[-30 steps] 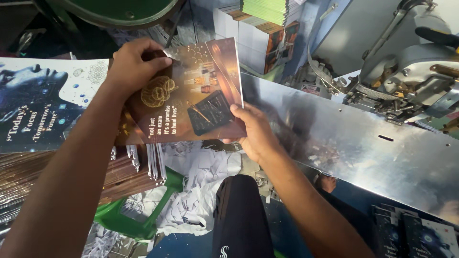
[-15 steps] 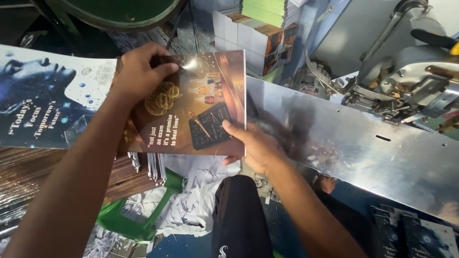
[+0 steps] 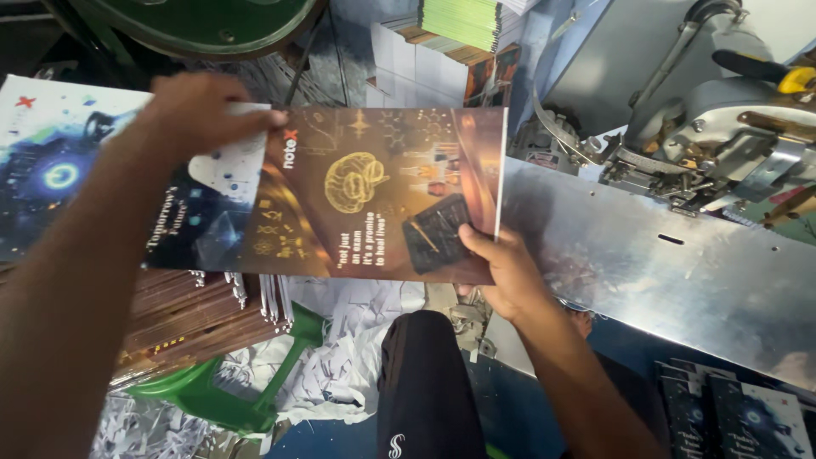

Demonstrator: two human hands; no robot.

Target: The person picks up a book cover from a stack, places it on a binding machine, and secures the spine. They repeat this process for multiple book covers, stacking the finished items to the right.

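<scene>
We pinch brown booklet point(image 3: 382, 191) flat mid-frame | left hand point(image 3: 200, 115) grips upper-left edge | right hand point(image 3: 501, 272) clamps lower-right corner, steadying it beside steel plate point(image 3: 663, 263).

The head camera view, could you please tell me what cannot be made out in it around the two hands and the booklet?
- Left hand: fingertips blurred by motion, so its grip on the brown booklet is unclear.
- Right hand: fingers hidden behind the booklet; only the thumb shows.
- Blue cover sheet: partly hidden by the left forearm.
- Stapling machine: cut off by the right edge.
- Stack under the booklet: covers not visible.
</scene>
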